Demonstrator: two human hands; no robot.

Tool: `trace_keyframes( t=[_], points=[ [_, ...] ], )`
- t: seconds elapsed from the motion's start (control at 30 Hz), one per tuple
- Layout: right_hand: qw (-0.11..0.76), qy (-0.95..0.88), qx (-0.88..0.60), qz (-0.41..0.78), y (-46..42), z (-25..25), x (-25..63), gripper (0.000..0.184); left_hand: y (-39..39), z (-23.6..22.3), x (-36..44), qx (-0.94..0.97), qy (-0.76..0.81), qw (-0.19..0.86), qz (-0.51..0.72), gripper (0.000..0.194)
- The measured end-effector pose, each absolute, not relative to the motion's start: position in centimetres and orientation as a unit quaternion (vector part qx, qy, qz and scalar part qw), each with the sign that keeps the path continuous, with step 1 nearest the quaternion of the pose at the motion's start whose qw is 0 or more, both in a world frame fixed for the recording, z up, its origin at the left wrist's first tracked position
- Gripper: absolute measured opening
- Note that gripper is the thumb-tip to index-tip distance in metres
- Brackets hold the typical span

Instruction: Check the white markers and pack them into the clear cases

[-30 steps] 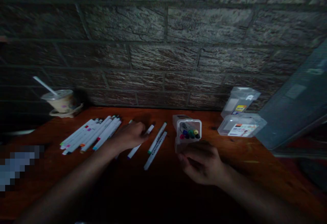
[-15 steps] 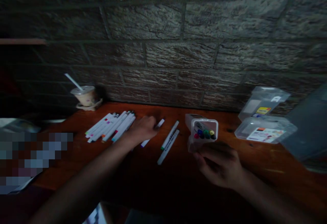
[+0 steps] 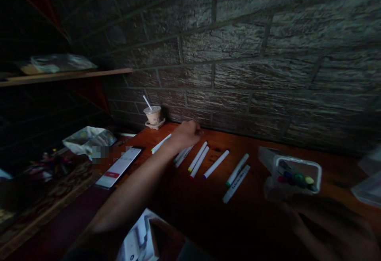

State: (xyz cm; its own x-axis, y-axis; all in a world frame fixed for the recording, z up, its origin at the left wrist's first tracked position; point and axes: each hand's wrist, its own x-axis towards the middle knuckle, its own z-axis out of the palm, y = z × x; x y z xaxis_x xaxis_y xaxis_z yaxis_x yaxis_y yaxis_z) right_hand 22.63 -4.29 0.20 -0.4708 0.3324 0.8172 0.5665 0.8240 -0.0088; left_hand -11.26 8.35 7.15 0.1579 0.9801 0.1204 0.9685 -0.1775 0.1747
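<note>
My view swings well to the left, so the phone point(image 3: 119, 168) and the shelf point(image 3: 113, 71) come fully into sight, while the clear cases point(image 3: 369, 185) slide half out at the right edge. The box point(image 3: 274, 191) shifts toward that edge with the turn of my camera; I can't say that it has moved on the counter point(image 3: 256, 229) itself.

The change I care about is the left hand point(image 3: 188, 132). Half a second ago it was at the purple-ended pen point(image 3: 216, 164); now it is farther left and back, near the wall point(image 3: 238, 106), over the far ends of some pens point(image 3: 183, 157). Its fingers are curled, and from here I can't tell whether they pinch one. A yellow-ended pen point(image 3: 197, 157) and a red-ended pen point(image 3: 200, 162) now show side by side, left of the purple-ended one, in a stretch which the hand and forearm partly covered. The green-ended pen point(image 3: 238, 169) and the grey pen point(image 3: 237, 184) lie together as they did.

The right hand point(image 3: 336, 217) stays by the near side of the box, dim and blurred; I can't tell whether it grips the wall or only rests there. Several pens with coloured ends sit inside the box. To my judgement, the work now centres on the left-hand pens, with the box kept within reach.
</note>
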Motion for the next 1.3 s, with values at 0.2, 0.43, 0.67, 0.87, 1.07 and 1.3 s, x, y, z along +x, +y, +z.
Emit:
trace_keyframes(
  t=[0.2,0.43,0.67,0.87,1.07,1.3],
  points=[
    [0.445,-0.849,-0.247,-0.14,-4.4,1.4,21.9,0.015,11.6,6.9,-16.4,0.732,0.678,0.055,0.032,0.025],
    [0.445,-0.854,-0.245,-0.114,-4.4,1.4,21.9,0.015,14.4,3.8,-14.9,0.734,0.67,0.108,-0.036,0.037],
    [0.439,-0.858,-0.249,-0.098,-4.5,0.8,22.3,0.013,15.0,2.5,-13.9,0.73,0.679,0.076,-0.012,0.037],
    [0.449,-0.853,-0.261,-0.053,-4.6,0.6,22.1,0.016,15.1,3.9,-13.4,0.731,0.667,0.115,0.091,0.037],
    [0.456,-0.847,-0.27,-0.043,-4.8,0.6,21.8,0.022,13.1,6.3,-10.9,0.749,0.566,0.162,0.304,0.034],
    [0.531,-0.77,-0.348,0.064,-5.1,1.2,22.4,0.006,3.4,5.7,-3.5,0.755,0.329,0.341,0.453,0.028]
  ],
)
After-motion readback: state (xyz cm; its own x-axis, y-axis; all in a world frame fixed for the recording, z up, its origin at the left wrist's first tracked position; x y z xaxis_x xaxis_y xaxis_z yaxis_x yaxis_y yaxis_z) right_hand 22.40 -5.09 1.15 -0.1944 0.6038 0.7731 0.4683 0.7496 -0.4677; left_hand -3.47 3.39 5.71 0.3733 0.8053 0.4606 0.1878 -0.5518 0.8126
